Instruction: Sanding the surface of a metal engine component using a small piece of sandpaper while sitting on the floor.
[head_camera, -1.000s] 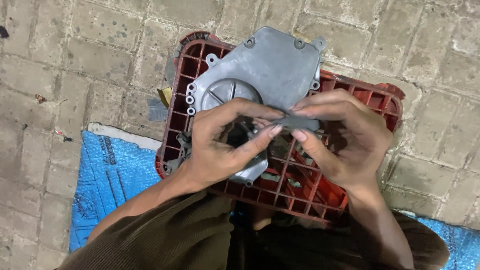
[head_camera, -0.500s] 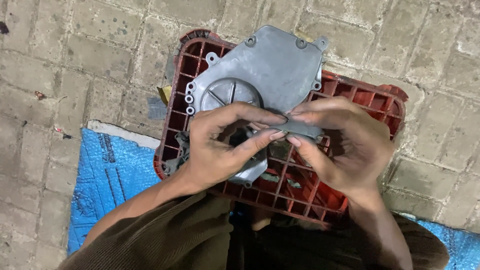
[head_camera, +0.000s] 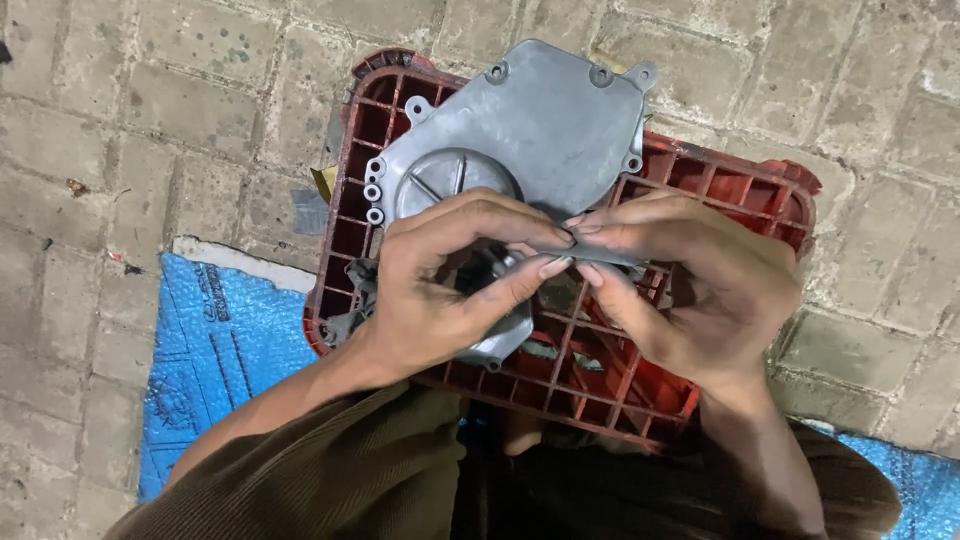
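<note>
A grey cast-metal engine cover (head_camera: 540, 125) lies on an upturned red plastic crate (head_camera: 740, 190). My left hand (head_camera: 450, 280) curls around a small dark metal part (head_camera: 490, 270) above the crate's ribs, thumb and fingers closed on it. My right hand (head_camera: 690, 285) meets it from the right, pinching a thin grey piece (head_camera: 615, 258) between fingertips. The fingertips of both hands touch at the middle. A second grey metal part (head_camera: 500, 345) sits under my left palm, mostly hidden.
The crate rests on worn paving bricks (head_camera: 150, 110). A blue plastic sheet (head_camera: 215, 340) lies at the lower left and shows again at the lower right corner (head_camera: 920, 480). My olive-clad knees (head_camera: 340, 480) fill the bottom edge.
My hands have barely shifted; the fingertips have closed together more tightly over the small part.
</note>
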